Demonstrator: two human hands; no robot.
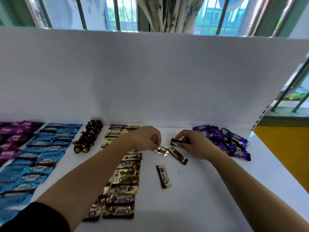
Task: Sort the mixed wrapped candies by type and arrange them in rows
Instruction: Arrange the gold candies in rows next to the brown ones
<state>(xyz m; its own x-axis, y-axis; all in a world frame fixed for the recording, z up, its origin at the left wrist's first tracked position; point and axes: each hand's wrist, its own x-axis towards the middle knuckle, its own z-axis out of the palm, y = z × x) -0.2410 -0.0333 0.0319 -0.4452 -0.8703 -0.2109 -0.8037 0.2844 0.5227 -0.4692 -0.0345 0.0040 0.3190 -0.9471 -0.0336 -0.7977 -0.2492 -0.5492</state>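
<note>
My left hand (147, 138) pinches one end of a gold-brown candy (161, 150) just above the white table (200, 190). My right hand (194, 144) grips another brown Choco candy (175, 143) by its end. Between the hands lies a gold-brown candy (179, 156), and one more (163, 176) lies nearer me. A double row of gold-brown Choco candies (124, 183) runs down the middle, partly hidden by my left forearm. A heap of purple candies (225, 139) sits right of my right hand.
Rows of blue candies (38, 159) and magenta candies (11, 138) fill the left side. A short row of dark twisted-wrapper candies (87, 138) stands between blue and gold. A white backboard (150, 77) rises behind; the table's right edge (274, 164) meets an orange floor.
</note>
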